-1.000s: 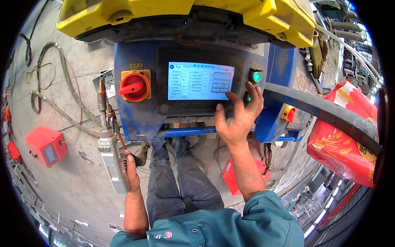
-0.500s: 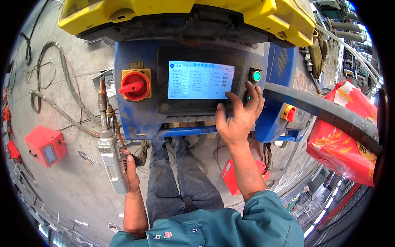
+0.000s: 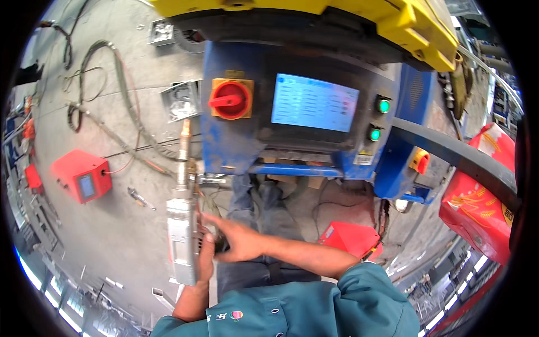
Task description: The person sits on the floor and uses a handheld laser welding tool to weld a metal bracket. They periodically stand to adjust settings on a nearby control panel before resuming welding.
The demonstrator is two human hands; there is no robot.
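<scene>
A silver handheld welding gun [image 3: 182, 236] with a copper-coloured nozzle points away from me at the left. My left hand [image 3: 206, 259] is closed around its grip, thumb on the side facing the machine. My right hand [image 3: 238, 238] is at the same gun, thumb and fingers around its dark handle; the gun partly hides the fingertips. Beyond both hands stands a blue machine cabinet [image 3: 224, 149] with a lit touchscreen [image 3: 314, 102]. A red rotary switch [image 3: 231, 100] sits left of the screen, and two green-lit buttons [image 3: 383, 106] sit right of it.
A yellow case [image 3: 418, 33] rests on top of the cabinet. Hoses [image 3: 120, 73] and a red box with a display [image 3: 82, 175] lie on the left floor. Another red box [image 3: 351, 240] is beside my legs. A dark bar [image 3: 449, 149] and a red sack [image 3: 480, 196] stand at right.
My right hand has left the screen's lower right corner and come across to the welding gun. The view has shifted, so the cabinet appears farther right. My left hand keeps its hold.
</scene>
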